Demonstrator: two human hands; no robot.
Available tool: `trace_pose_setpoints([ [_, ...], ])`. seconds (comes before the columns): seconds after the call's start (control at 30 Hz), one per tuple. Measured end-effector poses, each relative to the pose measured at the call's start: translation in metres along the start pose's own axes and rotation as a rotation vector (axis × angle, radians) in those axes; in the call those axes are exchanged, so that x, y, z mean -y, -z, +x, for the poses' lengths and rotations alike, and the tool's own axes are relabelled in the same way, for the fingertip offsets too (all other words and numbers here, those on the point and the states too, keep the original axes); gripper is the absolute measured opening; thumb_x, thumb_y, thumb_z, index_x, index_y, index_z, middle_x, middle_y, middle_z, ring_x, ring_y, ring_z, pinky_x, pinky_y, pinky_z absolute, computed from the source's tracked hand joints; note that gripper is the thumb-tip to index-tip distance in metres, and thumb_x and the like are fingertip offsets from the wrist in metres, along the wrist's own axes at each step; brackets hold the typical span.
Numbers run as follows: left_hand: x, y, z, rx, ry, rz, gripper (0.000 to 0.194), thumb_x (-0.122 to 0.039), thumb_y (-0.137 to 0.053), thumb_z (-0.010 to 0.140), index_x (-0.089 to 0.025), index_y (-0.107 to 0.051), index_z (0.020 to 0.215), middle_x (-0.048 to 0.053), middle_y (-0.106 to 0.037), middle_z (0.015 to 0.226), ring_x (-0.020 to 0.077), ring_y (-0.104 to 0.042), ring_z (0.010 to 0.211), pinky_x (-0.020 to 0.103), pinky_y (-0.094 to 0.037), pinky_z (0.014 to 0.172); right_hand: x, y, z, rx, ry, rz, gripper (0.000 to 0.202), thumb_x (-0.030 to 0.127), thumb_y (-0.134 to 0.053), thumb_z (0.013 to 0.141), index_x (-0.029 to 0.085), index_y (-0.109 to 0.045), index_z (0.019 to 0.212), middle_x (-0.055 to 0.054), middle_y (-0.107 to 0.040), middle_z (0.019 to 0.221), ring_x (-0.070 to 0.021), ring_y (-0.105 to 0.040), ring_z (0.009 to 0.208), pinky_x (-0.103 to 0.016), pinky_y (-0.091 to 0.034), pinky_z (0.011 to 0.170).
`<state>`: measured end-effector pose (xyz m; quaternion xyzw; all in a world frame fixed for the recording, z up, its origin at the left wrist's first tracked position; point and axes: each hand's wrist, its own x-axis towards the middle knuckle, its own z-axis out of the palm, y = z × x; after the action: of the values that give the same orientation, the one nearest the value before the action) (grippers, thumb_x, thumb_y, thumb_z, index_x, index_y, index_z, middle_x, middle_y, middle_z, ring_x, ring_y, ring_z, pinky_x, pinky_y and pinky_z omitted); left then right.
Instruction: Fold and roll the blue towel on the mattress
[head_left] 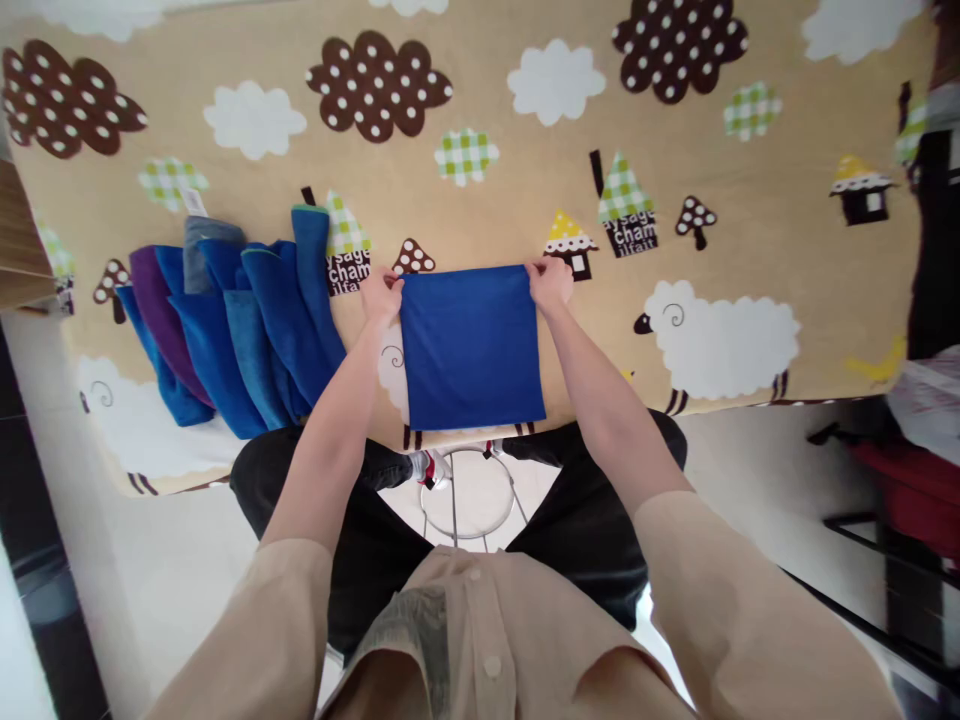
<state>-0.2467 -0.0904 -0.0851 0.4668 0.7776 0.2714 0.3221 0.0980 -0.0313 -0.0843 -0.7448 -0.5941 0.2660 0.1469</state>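
Note:
A blue cloth (472,350) lies flat in a near-square shape at the front edge of the table, in front of my body. My left hand (382,294) pinches its far left corner, fingers closed. At the far right corner, my right hand (550,283) grips the cloth between thumb and fingers. Both hands rest at table level, and the cloth's near edge reaches close to the table's front edge.
Left of my left arm lies a pile of several cloths (262,320), mostly blue, with a purple one (169,320) and a grey one (210,255). A patterned beige cover (495,220) spreads over the table. A round-based stool (480,500) stands below the edge.

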Motion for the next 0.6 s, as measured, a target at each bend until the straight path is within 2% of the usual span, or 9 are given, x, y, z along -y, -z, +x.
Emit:
trace_pose_setpoints([
  [0.07,-0.008,0.001,-0.017,-0.022,-0.073,0.049,0.036,-0.04,-0.058,0.098,-0.016,-0.063,0.125,0.017,-0.063,0.133,0.0318,-0.053,0.137,0.051,-0.035,0.123,0.007,0.0,-0.011,-0.028,0.057,-0.021,0.049,0.049,-0.038,0.106,0.014,-0.067,0.123,-0.022,-0.066,0.127,-0.0356,-0.056,0.13,-0.06,-0.042,0.112],
  [0.17,-0.021,-0.004,-0.061,-0.005,-0.253,0.13,0.048,-0.041,-0.049,0.101,-0.018,-0.054,0.143,0.015,-0.043,0.159,0.032,-0.029,0.155,0.051,-0.018,0.13,0.02,-0.004,-0.045,-0.059,0.219,-0.084,0.053,0.046,-0.029,0.108,0.017,-0.053,0.145,-0.019,-0.048,0.153,-0.0344,-0.037,0.149,-0.064,-0.029,0.121],
  [0.27,-0.023,-0.018,-0.105,0.142,-0.423,0.165,0.056,-0.043,-0.04,0.102,-0.019,-0.046,0.152,0.01,-0.03,0.168,0.0288,-0.014,0.16,0.051,-0.007,0.132,0.026,-0.012,-0.086,0.054,0.418,-0.146,0.055,0.044,-0.026,0.108,0.021,-0.043,0.155,-0.012,-0.034,0.166,-0.0292,-0.024,0.157,-0.061,-0.018,0.127],
  [0.33,-0.018,-0.026,-0.122,0.193,-0.446,0.172,0.062,-0.046,-0.038,0.102,-0.018,-0.04,0.157,0.009,-0.024,0.171,0.0275,-0.007,0.161,0.051,-0.004,0.132,0.023,-0.018,-0.103,0.131,0.49,-0.178,0.058,0.046,-0.026,0.107,0.021,-0.038,0.159,-0.01,-0.028,0.169,-0.0264,-0.018,0.159,-0.058,-0.013,0.129],
  [0.43,-0.008,-0.032,-0.12,0.182,-0.384,0.174,0.07,-0.05,-0.04,0.101,-0.016,-0.033,0.161,0.009,-0.017,0.173,0.0262,0.0,0.161,0.051,-0.002,0.132,0.012,-0.021,-0.104,0.148,0.478,-0.206,0.064,0.05,-0.025,0.107,0.018,-0.029,0.163,-0.01,-0.018,0.172,-0.0253,-0.01,0.161,-0.057,-0.007,0.13],
  [0.6,-0.003,-0.03,-0.082,0.139,-0.317,0.163,0.073,-0.051,-0.043,0.101,-0.016,-0.029,0.163,0.008,-0.013,0.173,0.0242,0.001,0.161,0.047,0.003,0.132,-0.001,-0.025,-0.067,0.123,0.414,-0.228,0.069,0.053,-0.021,0.107,0.017,-0.021,0.166,-0.01,-0.012,0.174,-0.0239,-0.005,0.162,-0.057,0.0,0.129],
])
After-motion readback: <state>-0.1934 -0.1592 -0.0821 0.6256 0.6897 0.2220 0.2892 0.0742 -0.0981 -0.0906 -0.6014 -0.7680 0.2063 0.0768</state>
